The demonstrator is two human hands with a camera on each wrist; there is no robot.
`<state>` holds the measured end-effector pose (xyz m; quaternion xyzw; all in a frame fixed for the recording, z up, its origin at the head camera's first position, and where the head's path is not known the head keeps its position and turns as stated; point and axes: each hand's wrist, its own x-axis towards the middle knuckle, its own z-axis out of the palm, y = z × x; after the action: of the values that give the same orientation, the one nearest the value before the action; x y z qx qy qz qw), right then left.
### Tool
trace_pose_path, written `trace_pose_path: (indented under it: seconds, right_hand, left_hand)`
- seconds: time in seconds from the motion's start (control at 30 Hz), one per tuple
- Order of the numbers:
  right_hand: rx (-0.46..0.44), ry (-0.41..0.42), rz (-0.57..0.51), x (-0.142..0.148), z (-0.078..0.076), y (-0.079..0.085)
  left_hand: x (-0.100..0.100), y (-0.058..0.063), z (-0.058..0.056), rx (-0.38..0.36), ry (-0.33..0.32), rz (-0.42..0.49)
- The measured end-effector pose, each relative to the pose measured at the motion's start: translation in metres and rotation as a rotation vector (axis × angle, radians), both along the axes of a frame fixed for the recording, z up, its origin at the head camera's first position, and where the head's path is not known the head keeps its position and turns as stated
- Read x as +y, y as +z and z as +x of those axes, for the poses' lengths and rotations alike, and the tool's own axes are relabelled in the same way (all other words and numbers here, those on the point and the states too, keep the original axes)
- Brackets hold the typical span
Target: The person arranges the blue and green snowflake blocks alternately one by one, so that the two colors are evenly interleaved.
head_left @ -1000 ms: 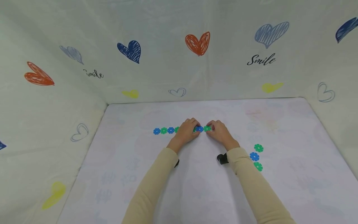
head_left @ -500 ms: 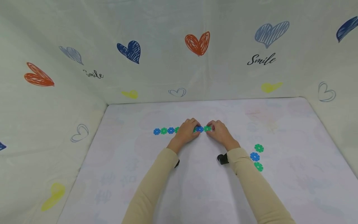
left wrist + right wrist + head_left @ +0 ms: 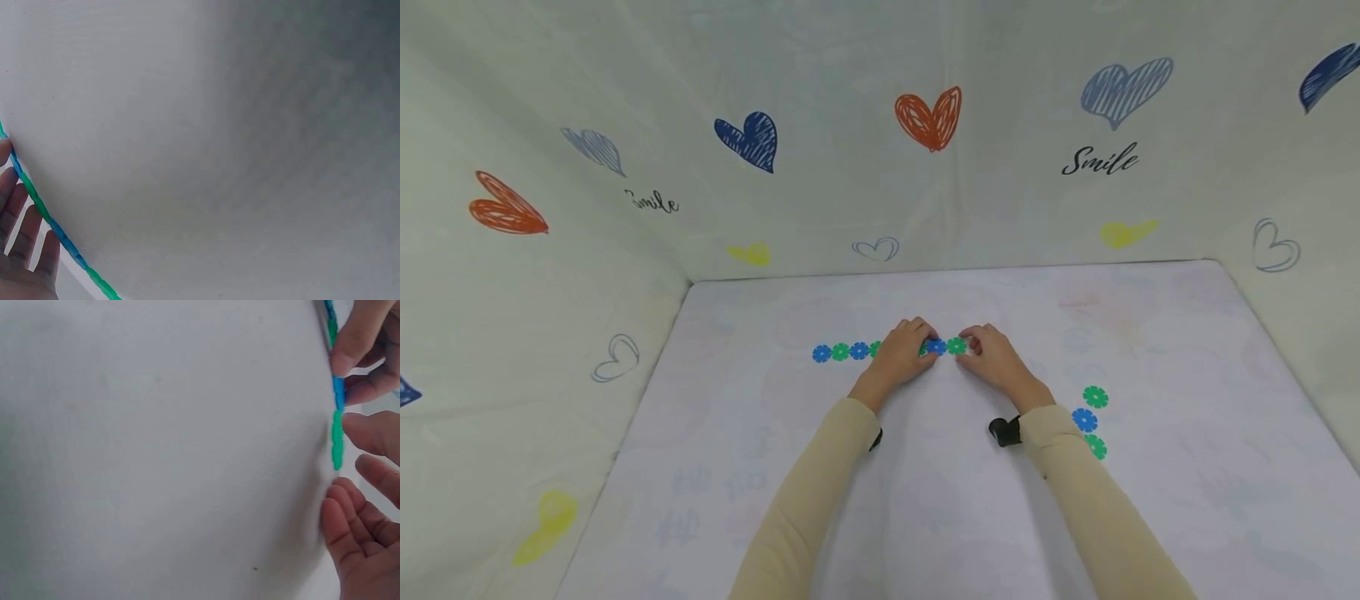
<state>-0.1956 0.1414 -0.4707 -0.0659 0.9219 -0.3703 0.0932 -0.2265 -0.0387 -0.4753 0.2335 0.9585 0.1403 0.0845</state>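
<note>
A straight row of joined blue and green snowflake discs [image 3: 859, 351] lies across the white table. My left hand [image 3: 898, 353] grips it near the right end, with thumb and fingertip at a blue disc [image 3: 936, 347]; the palm hides the discs to its left. In the left wrist view the row [image 3: 39, 201] runs edge-on past several fingers. The green end disc [image 3: 957, 346] sticks out free of the left hand. Around its right side, my right hand [image 3: 997, 360] stands with thumb and index finger spread. In the right wrist view, the thumb is close beside the green disc [image 3: 337, 440].
Three loose discs lie right of the right forearm: a green disc [image 3: 1095, 397], a blue disc [image 3: 1084, 420] and another green disc [image 3: 1097, 448], partly behind the sleeve [image 3: 1078, 467]. A heart-patterned curtain [image 3: 820, 200] stands behind the table [image 3: 760, 467].
My right thumb and index finger have let go of the green end disc and spread. The right hand and forearm have shifted slightly to the right; the left hand keeps its place.
</note>
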Motion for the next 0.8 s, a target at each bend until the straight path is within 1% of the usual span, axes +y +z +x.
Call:
trace_pose_path:
  seconds: [0.17,0.27,0.4,0.63,0.8]
  right_hand:
    - [0.005,0.01,-0.062,0.005,0.01,0.006]
    - [-0.006,0.0,-0.099,0.008,0.018,0.008]
    - [-0.01,-0.014,-0.115,0.014,0.031,0.012]
    - [0.018,-0.029,-0.1,0.023,0.054,0.02]
    - [0.066,-0.049,-0.084,0.029,0.074,0.027]
  left_hand:
    - [0.0,0.0,0.0,0.003,0.007,0.001]
    - [0.0,0.0,0.0,0.005,0.005,-0.003]
    - [0.001,-0.002,0.0,0.012,-0.003,-0.012]
    - [0.001,-0.004,0.0,0.028,-0.007,-0.016]
    - [0.0,-0.004,-0.001,0.029,-0.014,-0.021]
